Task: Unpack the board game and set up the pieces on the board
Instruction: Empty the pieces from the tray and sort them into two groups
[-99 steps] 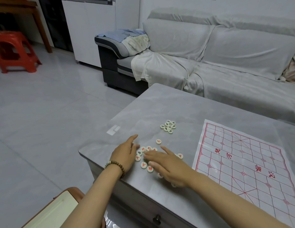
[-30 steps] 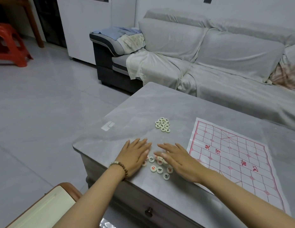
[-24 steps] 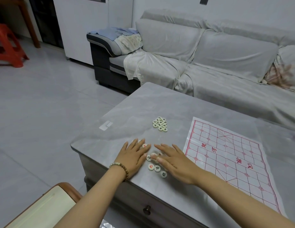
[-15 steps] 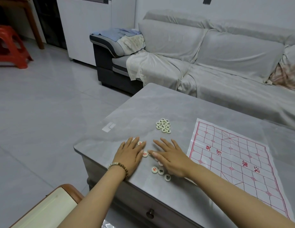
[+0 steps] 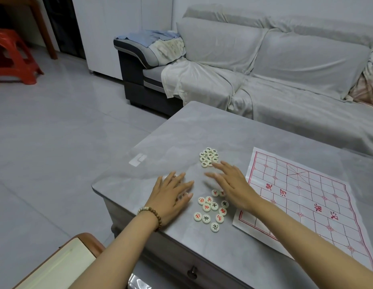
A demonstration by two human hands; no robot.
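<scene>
I see both hands flat, fingers straight, holding nothing. L hand (image 5: 173, 195) on tabletop (image 5: 181, 132), left of near pieces (image 5: 210, 209). R hand (image 5: 231, 184) fingertips just beside far pile (image 5: 209, 157). Board (image 5: 306, 201) on right.

One board (image 5: 306, 197). Twelve near pieces (image 5: 214, 206) visible; far cluster (image 5: 208, 158) about eleven.

Glossy table (image 5: 202, 126), thin paper-like board (image 5: 306, 195), smooth pieces (image 5: 210, 207).
The grey table in the centre shines like polished stone; the creased board at right looks matt; the cream pieces look like smooth plastic; matt cloth covers the sofa (image 5: 285, 59) above.
</scene>
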